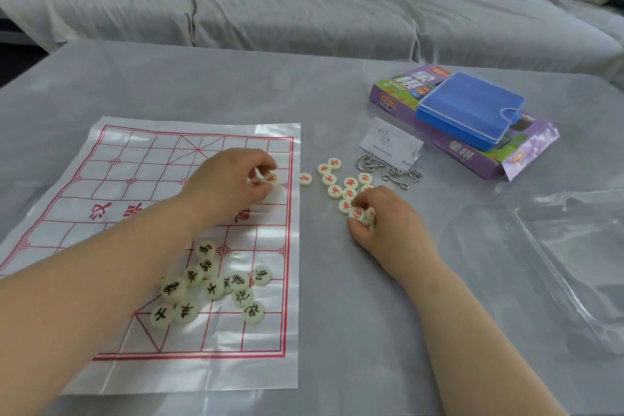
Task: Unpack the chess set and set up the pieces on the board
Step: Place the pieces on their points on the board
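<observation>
Board: a white glossy plastic sheet printed with a red grid (101, 186) lies unfolded and flat on the left of the grey worktop (202, 84); this step looks done.
Black side: cream round black-lettered pieces (212, 287) sit in a loose heap on the board's near right part, off the line crossings and not yet sorted.
Left hand: the left hand (233, 179) is over the board's right edge. Its grip is narrowed to a pinch on one of the cream round red-lettered pieces (271, 179), perhaps two.
Red side: the other red-lettered pieces lie scattered on the bare worktop just beside the board's right edge, none of them on a crossing.
Right hand: the right hand (388, 219) rests on the near end of that scatter, its grip curled round one or two of the pieces there.
Progress: unpacking seems finished, but placing has barely begun — every piece in view still needs its starting point.
Other things: bent silver wire puzzle rings (388, 170) and a small white card (391, 142) lie just beyond the red pieces. Further right a blue lidded plastic case (469, 108) rests on a purple printed cardboard box (472, 155), and a clear plastic wrapper (574, 246) lies at the far right.
In the way: the black heap covers crossings in the near half — it probably has to be cleared or spread out. The left forearm crosses the middle of the board.
</observation>
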`<act>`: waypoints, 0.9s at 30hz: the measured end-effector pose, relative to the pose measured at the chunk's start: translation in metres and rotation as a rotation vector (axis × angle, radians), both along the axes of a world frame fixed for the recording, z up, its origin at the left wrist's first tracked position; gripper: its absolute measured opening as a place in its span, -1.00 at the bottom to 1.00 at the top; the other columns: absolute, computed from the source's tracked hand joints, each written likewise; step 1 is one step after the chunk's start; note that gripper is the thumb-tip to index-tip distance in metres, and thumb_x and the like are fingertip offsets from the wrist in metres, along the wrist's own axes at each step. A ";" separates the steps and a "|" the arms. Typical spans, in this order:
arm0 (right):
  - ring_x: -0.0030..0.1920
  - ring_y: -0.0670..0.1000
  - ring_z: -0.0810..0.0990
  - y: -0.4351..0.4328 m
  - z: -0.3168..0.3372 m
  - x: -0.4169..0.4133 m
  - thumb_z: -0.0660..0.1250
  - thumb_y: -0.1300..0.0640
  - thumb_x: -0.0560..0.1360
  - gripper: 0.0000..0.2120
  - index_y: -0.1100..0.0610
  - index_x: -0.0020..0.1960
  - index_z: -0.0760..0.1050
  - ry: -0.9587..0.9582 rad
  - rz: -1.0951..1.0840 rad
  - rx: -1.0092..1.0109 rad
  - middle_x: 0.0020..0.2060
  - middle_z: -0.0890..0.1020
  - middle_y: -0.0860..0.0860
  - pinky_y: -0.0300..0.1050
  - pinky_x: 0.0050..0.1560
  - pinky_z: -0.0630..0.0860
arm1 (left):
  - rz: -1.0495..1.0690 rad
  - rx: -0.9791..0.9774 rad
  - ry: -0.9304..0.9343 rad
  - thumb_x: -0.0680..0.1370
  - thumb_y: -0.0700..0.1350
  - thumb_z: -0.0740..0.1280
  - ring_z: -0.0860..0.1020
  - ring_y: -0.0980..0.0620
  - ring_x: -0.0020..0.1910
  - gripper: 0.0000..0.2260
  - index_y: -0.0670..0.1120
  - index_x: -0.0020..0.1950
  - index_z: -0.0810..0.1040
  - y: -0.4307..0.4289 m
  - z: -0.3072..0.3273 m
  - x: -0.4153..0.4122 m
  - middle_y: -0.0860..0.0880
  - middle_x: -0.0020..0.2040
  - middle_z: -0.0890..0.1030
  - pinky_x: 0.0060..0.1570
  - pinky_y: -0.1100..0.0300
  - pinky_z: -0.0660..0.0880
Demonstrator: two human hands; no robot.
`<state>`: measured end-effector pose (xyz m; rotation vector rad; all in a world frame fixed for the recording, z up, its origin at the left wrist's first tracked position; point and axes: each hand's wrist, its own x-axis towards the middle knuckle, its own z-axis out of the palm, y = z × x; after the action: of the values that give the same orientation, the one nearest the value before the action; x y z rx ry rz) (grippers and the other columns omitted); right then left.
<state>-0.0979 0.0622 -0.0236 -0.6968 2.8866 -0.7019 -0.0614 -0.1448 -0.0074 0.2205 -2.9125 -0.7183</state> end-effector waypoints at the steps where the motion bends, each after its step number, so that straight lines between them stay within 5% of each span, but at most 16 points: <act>1: -0.03 0.01 0.44 -0.003 0.000 0.001 0.22 0.13 0.51 -0.78 0.13 0.14 0.44 -0.003 0.018 -0.015 0.10 0.49 0.01 -0.22 -0.10 0.25 | 0.035 -0.001 -0.006 0.48 -0.16 0.34 0.40 0.07 -0.10 -0.80 -0.09 0.10 0.54 -0.011 0.000 0.004 0.02 -0.06 0.53 -0.12 0.25 0.28; 7: -0.11 -0.08 0.37 -0.044 0.007 0.004 0.22 0.13 0.50 -0.77 0.11 0.16 0.44 -0.027 0.121 -0.042 0.10 0.50 0.00 -0.31 -0.22 0.19 | 0.125 -0.013 -0.019 0.52 -0.13 0.29 0.42 0.04 0.00 -0.73 -0.11 0.21 0.49 -0.049 -0.018 0.024 -0.05 0.12 0.54 -0.02 0.22 0.30; 12: 0.12 0.05 0.50 -0.108 0.015 -0.007 0.22 0.14 0.51 -0.71 0.14 0.23 0.41 0.001 0.229 0.013 0.20 0.46 0.04 -0.16 0.08 0.40 | 0.083 -0.120 0.045 0.53 -0.14 0.27 0.44 -0.09 0.16 -0.73 -0.15 0.21 0.50 -0.052 -0.029 0.026 -0.10 0.16 0.55 0.11 0.11 0.32; 16: 0.17 0.06 0.47 -0.129 0.010 -0.011 0.21 0.05 0.53 -0.65 0.12 0.29 0.36 -0.006 0.234 0.059 0.25 0.42 0.04 -0.11 0.10 0.41 | 0.083 -0.137 0.049 0.52 -0.10 0.28 0.42 -0.10 0.18 -0.70 -0.16 0.23 0.49 -0.052 -0.030 0.026 -0.10 0.18 0.55 0.12 0.10 0.31; 22: 0.19 0.01 0.45 -0.068 0.010 -0.008 0.25 0.04 0.50 -0.64 0.03 0.28 0.37 0.057 0.085 0.058 0.29 0.35 -0.05 -0.13 0.08 0.39 | 0.037 -0.161 -0.010 0.50 -0.08 0.31 0.41 -0.13 0.21 -0.65 -0.17 0.25 0.47 -0.052 -0.029 0.028 -0.11 0.22 0.53 0.19 0.05 0.30; 27: 0.34 0.03 0.24 -0.009 0.011 -0.010 0.33 -0.04 0.43 -0.51 0.00 0.33 0.32 0.029 -0.100 0.141 0.32 0.29 0.00 -0.12 0.26 0.26 | -0.014 -0.196 -0.078 0.55 0.05 0.18 0.28 0.00 0.35 -0.58 -0.08 0.37 0.34 -0.031 -0.014 0.023 -0.02 0.36 0.39 0.30 0.14 0.18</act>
<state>-0.1083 0.0529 -0.0130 -0.5528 2.9784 -0.4956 -0.0386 -0.1758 -0.0217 0.2106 -3.0350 -0.4301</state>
